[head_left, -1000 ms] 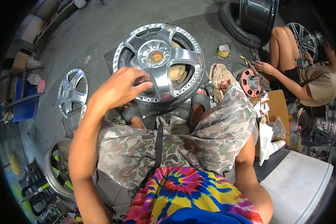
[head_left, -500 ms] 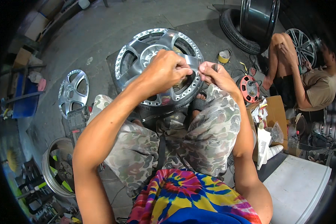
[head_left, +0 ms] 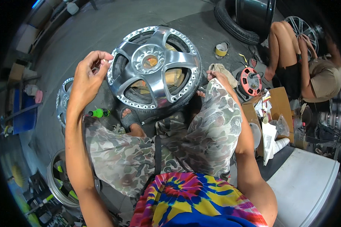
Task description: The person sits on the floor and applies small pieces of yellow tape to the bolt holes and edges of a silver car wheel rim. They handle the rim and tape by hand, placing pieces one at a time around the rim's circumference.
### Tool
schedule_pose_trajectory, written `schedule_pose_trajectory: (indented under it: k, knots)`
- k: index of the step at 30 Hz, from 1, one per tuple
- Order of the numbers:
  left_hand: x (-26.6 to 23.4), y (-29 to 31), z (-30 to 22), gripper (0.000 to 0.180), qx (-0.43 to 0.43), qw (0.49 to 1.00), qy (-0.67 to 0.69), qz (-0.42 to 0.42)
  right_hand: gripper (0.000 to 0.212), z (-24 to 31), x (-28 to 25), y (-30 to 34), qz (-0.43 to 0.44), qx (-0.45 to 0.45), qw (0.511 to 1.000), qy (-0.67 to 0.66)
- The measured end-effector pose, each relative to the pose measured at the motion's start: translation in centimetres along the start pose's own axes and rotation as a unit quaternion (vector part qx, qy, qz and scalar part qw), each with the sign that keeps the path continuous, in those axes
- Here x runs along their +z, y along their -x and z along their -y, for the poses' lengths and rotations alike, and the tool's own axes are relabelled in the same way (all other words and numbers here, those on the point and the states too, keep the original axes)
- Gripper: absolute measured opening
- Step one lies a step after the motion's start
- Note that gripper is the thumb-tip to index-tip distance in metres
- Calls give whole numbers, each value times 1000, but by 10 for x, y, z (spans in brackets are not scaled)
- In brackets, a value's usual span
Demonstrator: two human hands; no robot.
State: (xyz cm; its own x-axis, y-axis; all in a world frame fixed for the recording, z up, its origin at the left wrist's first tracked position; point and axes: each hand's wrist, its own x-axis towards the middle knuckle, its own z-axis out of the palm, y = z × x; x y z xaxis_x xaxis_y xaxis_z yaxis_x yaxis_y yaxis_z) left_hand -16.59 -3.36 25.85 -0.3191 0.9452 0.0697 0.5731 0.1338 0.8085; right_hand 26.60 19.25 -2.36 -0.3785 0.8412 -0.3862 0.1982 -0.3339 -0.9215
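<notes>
A polished five-spoke wheel face point(head_left: 134, 51) with small holes around its edge lies on a tyre point(head_left: 155, 111) in front of me. My left hand point(head_left: 89, 77) is raised beside the wheel's left edge, its fingers curled in toward the thumb. Something small and pale may be at the fingertips, too small to name. Near the wheel's right edge, my right hand point(head_left: 219, 76) rests by my knee, partly hidden, with its fingers drawn together. What they hold, if anything, does not show. Behind it lies a beige cloth-like piece point(head_left: 228, 72).
At right stand a red cable reel point(head_left: 251, 81), a yellow tape roll point(head_left: 221, 50) and a cardboard box point(head_left: 282, 104). A co-worker point(head_left: 322, 77) sits beyond, by another wheel. At left are a second wheel face point(head_left: 61, 102), a green bottle point(head_left: 98, 112) and a rim point(head_left: 55, 181).
My hands, close together over the wheel before, have parted. The left has moved left past the wheel's edge; the right has dropped slightly toward my knee. More of the wheel face shows.
</notes>
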Motion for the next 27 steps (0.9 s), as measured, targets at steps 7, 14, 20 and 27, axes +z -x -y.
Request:
schedule_pose_trajectory:
  k: [7,14,20,27]
  knots:
    - [13,-4,-13,23,-6,998,58,7,27,-29,22,-17,37,-59,995,-76]
    - [19,3,-31,31,-68,995,17,68,26,-6,52,11,-10,-56,997,56]
    - [16,8,-25,38,-23,995,-61,72,24,-9,64,2,6,-153,968,199]
    - [17,4,-27,36,-6,989,-98,108,26,-2,56,-4,-10,-76,978,194]
